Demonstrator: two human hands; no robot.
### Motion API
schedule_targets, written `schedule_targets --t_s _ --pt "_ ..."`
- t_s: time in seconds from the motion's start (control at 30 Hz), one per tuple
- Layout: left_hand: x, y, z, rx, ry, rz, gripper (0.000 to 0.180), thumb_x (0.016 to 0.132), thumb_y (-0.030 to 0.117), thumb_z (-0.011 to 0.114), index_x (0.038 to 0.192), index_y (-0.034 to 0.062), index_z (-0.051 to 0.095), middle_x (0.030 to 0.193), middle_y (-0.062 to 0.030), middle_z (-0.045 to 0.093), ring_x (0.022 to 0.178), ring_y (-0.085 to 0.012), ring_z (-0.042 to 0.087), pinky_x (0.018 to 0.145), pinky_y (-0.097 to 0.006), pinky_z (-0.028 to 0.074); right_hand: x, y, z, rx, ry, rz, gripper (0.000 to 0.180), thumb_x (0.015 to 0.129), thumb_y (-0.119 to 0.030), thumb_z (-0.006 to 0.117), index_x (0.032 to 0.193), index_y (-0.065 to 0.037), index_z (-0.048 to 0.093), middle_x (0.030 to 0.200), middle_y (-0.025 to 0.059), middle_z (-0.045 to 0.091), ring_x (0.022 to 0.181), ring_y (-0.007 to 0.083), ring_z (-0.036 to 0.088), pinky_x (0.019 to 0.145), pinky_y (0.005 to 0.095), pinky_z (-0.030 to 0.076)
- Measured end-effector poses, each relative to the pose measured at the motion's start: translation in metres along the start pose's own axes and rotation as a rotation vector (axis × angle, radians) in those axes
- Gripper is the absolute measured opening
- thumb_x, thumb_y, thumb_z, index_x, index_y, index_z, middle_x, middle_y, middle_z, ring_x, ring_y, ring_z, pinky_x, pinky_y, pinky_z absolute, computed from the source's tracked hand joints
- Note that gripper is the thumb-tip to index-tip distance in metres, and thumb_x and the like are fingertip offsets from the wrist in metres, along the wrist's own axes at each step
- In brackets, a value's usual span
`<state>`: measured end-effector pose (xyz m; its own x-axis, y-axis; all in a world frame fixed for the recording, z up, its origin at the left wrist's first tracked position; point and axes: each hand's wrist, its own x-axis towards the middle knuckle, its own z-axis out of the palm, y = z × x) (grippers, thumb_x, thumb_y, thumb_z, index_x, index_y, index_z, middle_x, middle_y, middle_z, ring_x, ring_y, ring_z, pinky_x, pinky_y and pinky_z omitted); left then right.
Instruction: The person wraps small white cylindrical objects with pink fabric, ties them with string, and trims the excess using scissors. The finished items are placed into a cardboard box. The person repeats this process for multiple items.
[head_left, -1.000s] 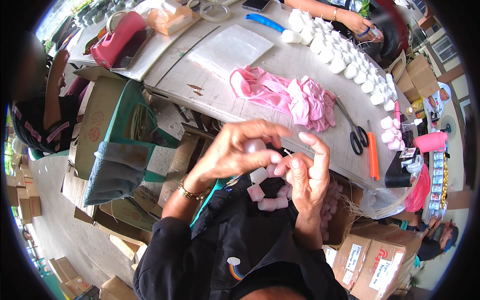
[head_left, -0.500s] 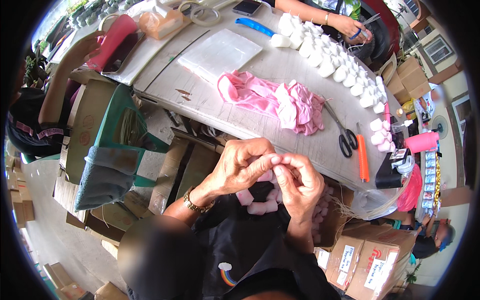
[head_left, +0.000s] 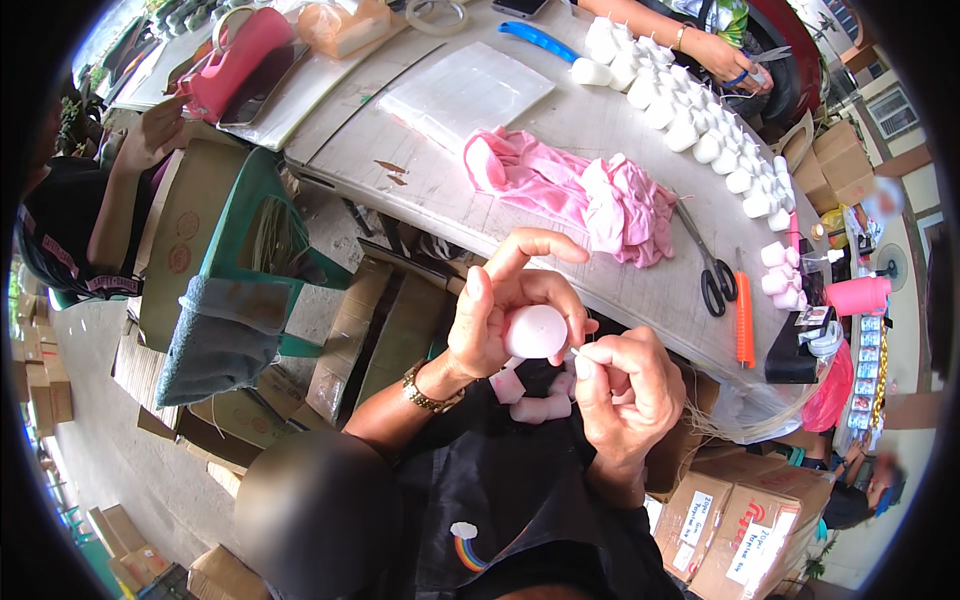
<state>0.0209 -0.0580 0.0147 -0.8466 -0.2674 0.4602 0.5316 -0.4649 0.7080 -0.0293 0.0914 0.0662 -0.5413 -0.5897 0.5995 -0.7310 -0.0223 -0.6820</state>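
My left hand (head_left: 510, 305) is curled around a pale pink candle (head_left: 535, 332), its round end turned up toward me and a tiny dark spot at its middle. Close to its right, my right hand (head_left: 632, 388) is closed in a pinch. A thin whitish tip (head_left: 575, 351), which looks like a wick, pokes out between thumb and forefinger. Below the hands, several more pink candles (head_left: 540, 408) lie on my dark lap. A crumpled pink cloth (head_left: 570, 190) rests on the table beyond them.
On the table (head_left: 440, 190) are black-handled scissors (head_left: 715, 285), an orange cutter (head_left: 744, 320), plastic sheets (head_left: 470, 92) and rows of white candles (head_left: 690, 120). A co-worker's hand (head_left: 750, 75) holds scissors at the far right. Cardboard boxes (head_left: 735, 515) stand at right; a green chair (head_left: 240, 225) is at left.
My hands, earlier fingertip to fingertip, have come apart. The left has turned up, showing the pink candle in it; the right has moved slightly right and down. The view has shifted a little.
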Motion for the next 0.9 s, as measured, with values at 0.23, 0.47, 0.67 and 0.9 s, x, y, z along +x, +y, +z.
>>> schedule_targets --t_s 0.23,0.47,0.67,0.9 --pt "0.007 -0.008 0.009 -0.727 0.286 -0.028 0.042 0.097 0.039 0.045 0.112 0.0014 0.056 0.113 -0.0157 0.056 0.102 -0.0261 0.056 0.104 -0.047 0.039 0.000 0.004 0.013 -0.155 0.053 -0.051 0.013 0.079 0.001 0.067 0.090 -0.002 0.061 0.085 0.0109 0.061 0.067 0.0160 0.060 0.055 0.0260 0.047" --pt "0.004 -0.007 0.023 -1.105 0.339 -0.220 0.026 0.098 0.021 0.053 0.121 0.0095 0.052 0.115 -0.0143 0.059 0.128 -0.0346 0.048 0.096 -0.041 0.049 0.005 0.009 0.018 -0.322 0.164 -0.186 0.014 0.079 -0.001 0.069 0.091 -0.002 0.063 0.094 0.0115 0.062 0.079 0.0247 0.066 0.061 0.0317 0.054" --pt "0.004 -0.008 0.027 -1.151 0.302 -0.243 0.026 0.099 0.022 0.053 0.123 0.0132 0.051 0.119 -0.0155 0.056 0.132 -0.0347 0.044 0.097 -0.043 0.051 0.009 0.012 0.020 -0.363 0.202 -0.228 0.011 0.080 -0.003 0.069 0.090 -0.002 0.064 0.094 0.0112 0.063 0.077 0.0259 0.069 0.060 0.0324 0.057" --pt "0.002 -0.014 0.026 -1.073 0.265 -0.176 0.034 0.100 0.026 0.052 0.130 0.0115 0.050 0.124 -0.0166 0.051 0.133 -0.0319 0.041 0.103 -0.046 0.046 0.011 0.013 0.022 -0.403 0.205 -0.226 0.007 0.082 -0.005 0.067 0.088 -0.001 0.064 0.092 0.0115 0.064 0.076 0.0261 0.069 0.060 0.0323 0.057"
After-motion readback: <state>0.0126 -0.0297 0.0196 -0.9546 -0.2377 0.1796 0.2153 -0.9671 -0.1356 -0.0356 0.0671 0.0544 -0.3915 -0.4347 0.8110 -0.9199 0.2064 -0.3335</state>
